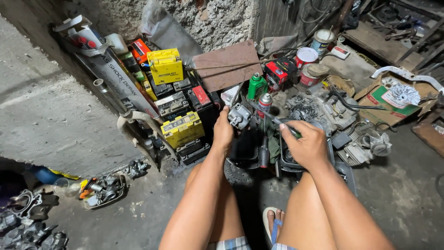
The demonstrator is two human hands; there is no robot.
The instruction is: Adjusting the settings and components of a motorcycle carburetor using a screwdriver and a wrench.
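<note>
Down over the bare knees, the head camera shows the left hand [223, 132] clamped around a small grey metal engine part, a carburetor [239, 115] by its shape, held up above the cluttered floor [407, 194] near the middle of the scene. The part is dull cast metal with ports and small fittings on its top and right face; its near side is covered by the fingers. The right hand [309, 147] is closed on the handle of a screwdriver [273, 119], whose thin shaft runs up and left to the carburetor; the handle is mostly buried in the fist, and whether the tip touches the part is hard to make out.

Just beyond the hands stand a green bottle [256, 85] and a red-capped spray can [264, 104]. Farther left lies a stack of yellow and black batteries [178, 97]; to the right sits a grimy engine block [323, 113]. What lies directly beneath the hands is dark and partly hidden. A foot in a sandal [274, 222] shows between the legs, cut off by the near edge.
</note>
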